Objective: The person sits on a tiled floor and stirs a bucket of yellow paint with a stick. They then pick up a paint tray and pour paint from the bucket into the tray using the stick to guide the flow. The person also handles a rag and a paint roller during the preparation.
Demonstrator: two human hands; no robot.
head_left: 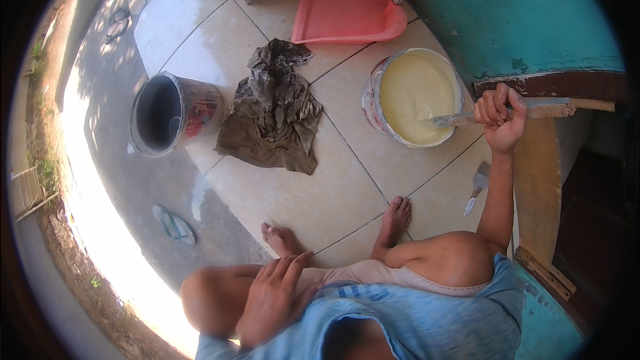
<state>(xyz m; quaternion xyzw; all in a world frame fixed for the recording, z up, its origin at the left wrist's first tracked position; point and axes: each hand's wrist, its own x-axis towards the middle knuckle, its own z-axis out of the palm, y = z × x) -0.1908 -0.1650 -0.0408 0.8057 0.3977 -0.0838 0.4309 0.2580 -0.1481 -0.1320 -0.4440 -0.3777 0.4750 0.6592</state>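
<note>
My right hand [500,119] is closed around a paint-stained wooden stick [550,108]. The stick's far end dips into pale yellow paint [413,87] in a round bucket [373,103], whose outside is smeared with paint. My left hand [272,293] rests by my left knee, its fingers stretched out and holding nothing. On the tiles near my right foot lies a paintbrush [477,188] with a whitish handle. Left of the paint bucket, a crumpled brown cloth [277,117] is spread on the floor. Farther left a dark-mouthed bucket [200,110] lies tilted or stands leaning in view; I cannot tell which.
A pink dustpan [347,3] with a pale handle sits beyond the paint bucket. The turquoise wall [520,13] and a doorway with a wooden board [539,187] border the right side. One flip-flop [175,225] lies on the grey concrete at left, with more footwear [117,25] farther off.
</note>
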